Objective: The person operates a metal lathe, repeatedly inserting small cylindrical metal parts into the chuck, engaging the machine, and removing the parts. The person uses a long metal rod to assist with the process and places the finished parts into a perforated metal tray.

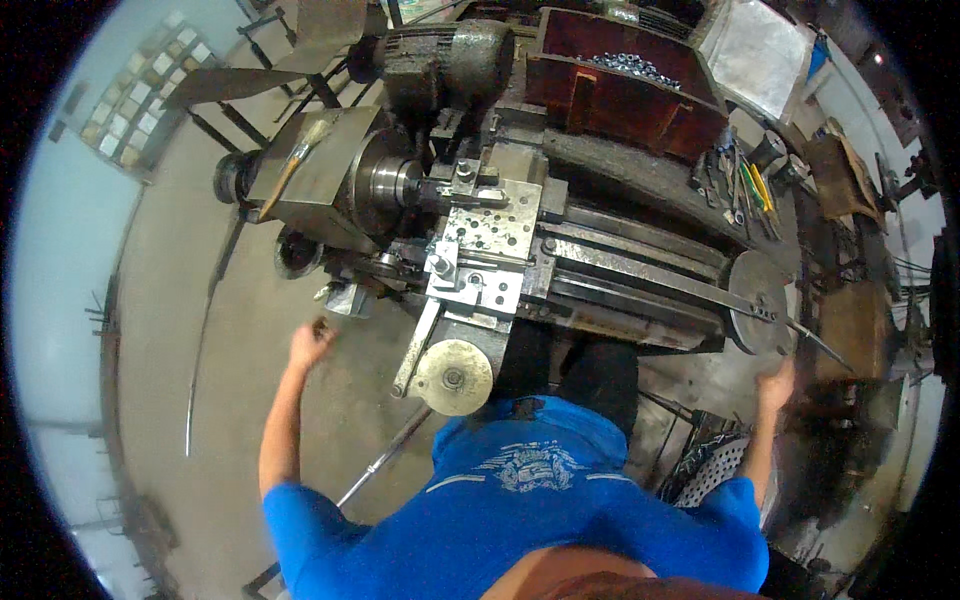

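Note:
I stand at a small metal lathe. My left hand [312, 342] is held out left of the machine, apart from it, its fingers curled. A small dark spot shows at the fingertips, but I cannot make out what it is. On the right, my right hand [776, 383] is beside the large round wheel [757, 302] and its rod handle [818, 345]. Its fingers are blurred, so whether it touches either is unclear. Between my hands lie the drilled tool slide [492, 232] and a round brass-coloured handwheel [453, 377]. The chuck [382, 182] is at the slide's far left.
A dirty electric motor [450, 62] sits behind the chuck. A brush [295, 168] lies on the headstock cover. At the back, a dark red box [625, 105] holds many small metal parts. Wrenches and yellow-handled tools [757, 188] lie right of it. A long rod [385, 455] slants below the handwheel.

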`<state>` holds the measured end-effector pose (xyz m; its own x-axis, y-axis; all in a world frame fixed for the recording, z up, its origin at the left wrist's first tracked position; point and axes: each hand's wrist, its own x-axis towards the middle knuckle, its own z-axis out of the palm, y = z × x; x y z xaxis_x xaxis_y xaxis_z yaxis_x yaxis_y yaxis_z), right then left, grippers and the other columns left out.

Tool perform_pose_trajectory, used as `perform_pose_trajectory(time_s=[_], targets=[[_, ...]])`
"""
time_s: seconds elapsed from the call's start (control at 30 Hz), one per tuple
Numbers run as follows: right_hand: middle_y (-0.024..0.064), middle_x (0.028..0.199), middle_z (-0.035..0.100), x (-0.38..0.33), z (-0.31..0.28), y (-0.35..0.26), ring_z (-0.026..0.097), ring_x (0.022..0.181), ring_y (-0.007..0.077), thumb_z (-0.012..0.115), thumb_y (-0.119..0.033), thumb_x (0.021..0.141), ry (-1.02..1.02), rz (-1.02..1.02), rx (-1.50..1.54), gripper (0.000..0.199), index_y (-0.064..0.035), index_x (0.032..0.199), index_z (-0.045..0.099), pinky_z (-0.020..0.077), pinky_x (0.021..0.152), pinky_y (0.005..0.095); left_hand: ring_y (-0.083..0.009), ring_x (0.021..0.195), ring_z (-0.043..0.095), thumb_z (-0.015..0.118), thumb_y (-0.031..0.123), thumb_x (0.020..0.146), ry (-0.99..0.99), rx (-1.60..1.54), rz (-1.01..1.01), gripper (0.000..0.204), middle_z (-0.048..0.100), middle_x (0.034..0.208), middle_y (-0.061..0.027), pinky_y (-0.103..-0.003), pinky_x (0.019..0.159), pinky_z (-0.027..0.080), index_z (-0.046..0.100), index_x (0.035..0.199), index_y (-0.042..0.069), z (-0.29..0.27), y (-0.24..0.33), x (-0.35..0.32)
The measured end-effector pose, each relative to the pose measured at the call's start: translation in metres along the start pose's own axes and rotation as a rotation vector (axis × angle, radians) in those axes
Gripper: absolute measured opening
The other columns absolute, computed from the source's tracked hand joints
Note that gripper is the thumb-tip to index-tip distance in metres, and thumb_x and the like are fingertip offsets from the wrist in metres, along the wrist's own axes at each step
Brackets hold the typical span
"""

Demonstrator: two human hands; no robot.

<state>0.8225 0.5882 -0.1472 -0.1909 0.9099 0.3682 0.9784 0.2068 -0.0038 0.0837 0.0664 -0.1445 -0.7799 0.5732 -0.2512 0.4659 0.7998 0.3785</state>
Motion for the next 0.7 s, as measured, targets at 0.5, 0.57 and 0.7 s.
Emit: perform_pose_trajectory(time_s=[0.5,0.57,0.7], targets=[[0.0204,0.086,0.063,-0.042,-0.072,-0.090,0.063,0.078,0.0304,0.056,-0.015,0.056,-0.233,0.113,0.196,0.040,0.0004,0.092,0.064,0.0482,0.073,0.0349,-0.0399,0.079,0.059,0.053,0.030,0.078,0.448,0.029,-0.330,0.037,0.060,0.082,-0.0255,-0.047,0.072,0.046,0.061,0.074,-0.006,0.097,0.007,0.114],[0.0202,0.084,0.063,-0.026,-0.091,-0.093,0.062,0.078,0.0324,0.058,-0.013,0.058,-0.192,0.082,0.236,0.037,0.0003,0.092,0.065,0.0476,0.072,0.0349,-0.0393,0.076,0.059,0.051,0.031,0.079,0.349,0.115,-0.156,0.034,0.061,0.079,-0.0231,-0.047,0.067,0.047,0.058,0.085,-0.002,0.098,-0.026,0.113],[0.0176,0.088,0.064,0.029,-0.127,-0.140,0.062,0.083,0.0297,0.058,-0.011,0.061,-0.122,0.002,0.323,0.034,-0.0003,0.093,0.064,0.0466,0.075,0.0338,-0.0370,0.083,0.059,0.053,0.031,0.079,0.085,0.354,-0.074,0.037,0.061,0.088,-0.0207,-0.047,0.073,0.046,0.048,0.105,0.005,0.046,-0.030,0.098]])
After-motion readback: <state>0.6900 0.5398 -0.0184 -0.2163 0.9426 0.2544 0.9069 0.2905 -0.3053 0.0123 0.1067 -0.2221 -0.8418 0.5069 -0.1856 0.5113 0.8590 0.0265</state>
